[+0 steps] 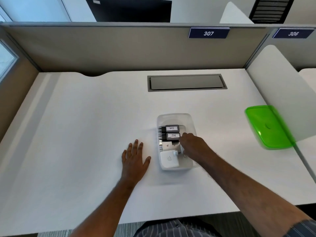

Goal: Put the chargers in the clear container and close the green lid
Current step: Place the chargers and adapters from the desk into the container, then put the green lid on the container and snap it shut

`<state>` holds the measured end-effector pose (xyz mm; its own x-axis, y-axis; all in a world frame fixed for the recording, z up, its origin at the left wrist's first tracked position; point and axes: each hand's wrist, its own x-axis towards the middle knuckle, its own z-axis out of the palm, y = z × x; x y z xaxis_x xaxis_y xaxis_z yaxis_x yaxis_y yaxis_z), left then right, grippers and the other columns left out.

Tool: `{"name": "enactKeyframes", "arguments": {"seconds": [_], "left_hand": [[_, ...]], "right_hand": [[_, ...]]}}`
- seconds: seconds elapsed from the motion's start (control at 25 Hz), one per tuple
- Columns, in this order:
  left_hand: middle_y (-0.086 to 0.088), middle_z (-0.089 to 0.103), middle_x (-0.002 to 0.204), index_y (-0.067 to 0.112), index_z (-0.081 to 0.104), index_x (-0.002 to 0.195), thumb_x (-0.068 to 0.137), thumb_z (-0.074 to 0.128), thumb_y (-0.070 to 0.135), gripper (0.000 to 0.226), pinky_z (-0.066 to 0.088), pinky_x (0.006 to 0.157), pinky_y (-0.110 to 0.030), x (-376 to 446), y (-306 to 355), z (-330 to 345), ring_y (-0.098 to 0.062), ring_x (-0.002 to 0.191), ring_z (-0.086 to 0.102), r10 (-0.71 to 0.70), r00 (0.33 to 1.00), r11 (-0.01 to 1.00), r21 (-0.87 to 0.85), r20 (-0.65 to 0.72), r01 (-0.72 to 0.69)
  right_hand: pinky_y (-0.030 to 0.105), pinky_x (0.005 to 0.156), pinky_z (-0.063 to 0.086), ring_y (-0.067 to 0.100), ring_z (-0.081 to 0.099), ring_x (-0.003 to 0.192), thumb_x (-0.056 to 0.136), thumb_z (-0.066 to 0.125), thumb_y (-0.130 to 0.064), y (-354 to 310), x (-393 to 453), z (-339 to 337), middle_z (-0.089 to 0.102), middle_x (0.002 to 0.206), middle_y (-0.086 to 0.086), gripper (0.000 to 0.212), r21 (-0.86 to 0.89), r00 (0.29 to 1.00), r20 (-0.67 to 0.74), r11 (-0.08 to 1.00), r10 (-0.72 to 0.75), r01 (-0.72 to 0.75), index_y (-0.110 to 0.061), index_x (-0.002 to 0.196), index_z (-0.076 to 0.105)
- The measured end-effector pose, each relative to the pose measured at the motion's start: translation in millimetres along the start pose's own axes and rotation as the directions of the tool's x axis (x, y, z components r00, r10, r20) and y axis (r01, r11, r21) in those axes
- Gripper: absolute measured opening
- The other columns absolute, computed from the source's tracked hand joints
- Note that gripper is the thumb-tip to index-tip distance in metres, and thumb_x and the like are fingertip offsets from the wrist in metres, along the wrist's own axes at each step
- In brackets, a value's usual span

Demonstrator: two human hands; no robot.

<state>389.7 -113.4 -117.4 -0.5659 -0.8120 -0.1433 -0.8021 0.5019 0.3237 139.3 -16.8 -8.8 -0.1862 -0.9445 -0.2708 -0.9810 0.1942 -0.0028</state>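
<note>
Chargers [171,144] sit in the clear container [192,124], frame center. Green lid [268,127] lies far right. I see bare surface [85,117] all around. My left grip [134,158] lies flat, fingers apart; my right grip [192,145] curls inside, hold unclear.

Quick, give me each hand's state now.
Left hand: open, flat on the desk.
Right hand: inside the clear container; grip cannot be told.
</note>
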Motion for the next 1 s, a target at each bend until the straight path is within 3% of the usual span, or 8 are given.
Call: {"name": "enactKeyframes", "arguments": {"seconds": [0.16, 0.32, 0.44, 0.56, 0.76, 1.0], "left_hand": [[-0.008, 0.051, 0.151, 0.014, 0.05, 0.142, 0.094, 0.058, 0.032, 0.052, 0.038, 0.11, -0.054, 12.2, 15.7, -24.6, -0.034, 0.138, 0.048, -0.057, 0.998, 0.991, -0.123, -0.024, 0.053], [-0.007, 0.06, 0.137, 0.015, 0.053, 0.135, 0.093, 0.061, 0.012, 0.043, 0.047, 0.098, -0.053, 30.0, 44.4, -57.5, -0.035, 0.126, 0.056, 0.002, 0.984, 0.991, -0.128, -0.178, -0.025], [-0.006, 0.058, 0.14, 0.016, 0.052, 0.135, 0.095, 0.057, 0.012, 0.04, 0.048, 0.097, -0.053, 43.3, 72.3, -77.8, -0.034, 0.127, 0.054, 0.081, 0.955, 0.99, -0.09, -0.286, -0.111], [-0.007, 0.056, 0.144, 0.016, 0.052, 0.137, 0.096, 0.048, 0.026, 0.042, 0.046, 0.1, -0.052, 54.7, 105.6, -86.9, -0.032, 0.131, 0.051, 0.14, 0.932, 0.987, -0.031, -0.335, -0.159], [-0.008, 0.053, 0.149, 0.016, 0.051, 0.141, 0.093, 0.048, 0.032, 0.051, 0.04, 0.108, -0.052, 68.9, 172.9, -73.8, -0.032, 0.138, 0.047, 0.205, 0.936, 0.975, -0.022, -0.285, -0.22], [-0.008, 0.054, 0.149, 0.016, 0.052, 0.141, 0.094, 0.048, 0.039, 0.052, 0.038, 0.112, -0.051, 80.7, 262.0, -39.5, -0.032, 0.139, 0.047, 0.286, 0.931, 0.954, -0.02, -0.229, -0.298]], "right_hand": [[0.036, 0.063, 0.048, 0.024, 0.055, 0.086, 0.077, 0.077, -0.023, 15.5, -13.5, -11.1, 0.055, 0.101, 0.003, 0.033, 0.11, 0.95, -0.311, 0.992, -0.025, 0.062, -0.015, 0.103, 0.058], [0.032, 0.077, 0.044, 0.02, 0.05, 0.087, 0.085, 0.068, -0.035, 40.2, -28.6, -15.0, 0.053, 0.106, 0.0, 0.032, 0.331, 0.86, -0.487, 0.943, 0.152, 0.021, -0.016, 0.11, 0.057], [0.037, 0.082, 0.046, 0.022, 0.052, 0.094, 0.09, 0.061, -0.042, 71.0, -44.0, -3.8, 0.053, 0.111, -0.001, 0.035, 0.375, 0.842, -0.48, 0.926, 0.245, -0.056, -0.017, 0.114, 0.056], [0.041, 0.087, 0.048, 0.024, 0.055, 0.104, 0.092, 0.053, -0.05, 103.7, -58.6, 8.0, 0.054, 0.118, -0.001, 0.044, 0.409, 0.853, -0.419, 0.904, 0.311, -0.128, -0.016, 0.122, 0.054], [0.044, 0.096, 0.048, 0.026, 0.052, 0.121, 0.095, 0.049, -0.054, 164.7, -84.7, 26.5, 0.054, 0.131, 0.003, 0.059, 0.457, 0.863, -0.312, 0.859, 0.397, -0.23, -0.012, 0.137, 0.05], [0.044, 0.097, 0.05, 0.031, 0.055, 0.118, 0.093, 0.04, -0.059, 238.2, -113.1, 49.5, 0.057, 0.128, 0.01, 0.068, 0.472, 0.844, -0.277, 0.83, 0.459, -0.297, -0.007, 0.136, 0.052]]}}
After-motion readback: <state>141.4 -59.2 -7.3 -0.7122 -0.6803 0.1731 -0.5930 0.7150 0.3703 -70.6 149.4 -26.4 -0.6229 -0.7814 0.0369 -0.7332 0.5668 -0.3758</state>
